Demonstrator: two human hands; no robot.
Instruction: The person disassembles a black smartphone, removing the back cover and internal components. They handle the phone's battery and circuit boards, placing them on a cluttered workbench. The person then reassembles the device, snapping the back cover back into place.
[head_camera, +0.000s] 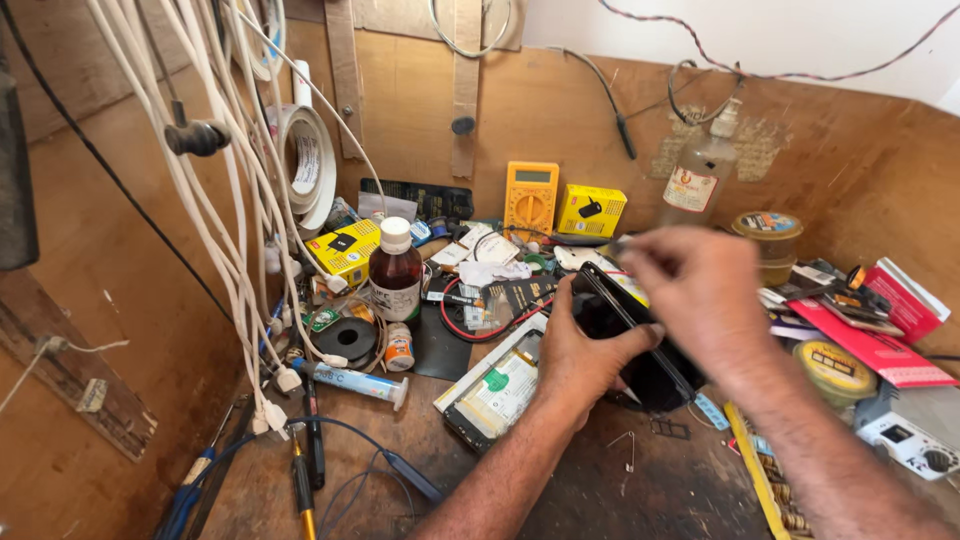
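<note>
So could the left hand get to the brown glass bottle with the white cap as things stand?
Probably yes, but not freely: the left hand is gripping the black phone. The brown bottle stands upright to its left among clutter, with nothing tall between them.

Two yellow boxes (592, 210) (345, 250) by back wall, white-labelled brown bottle (395, 275), red packet (880, 345) right

My wooden workbench (600, 490) sits boxed in by plywood walls (560, 120); white cables (215, 200) hang at ten o'clock, pale wall (760, 35) at one o'clock.
</note>
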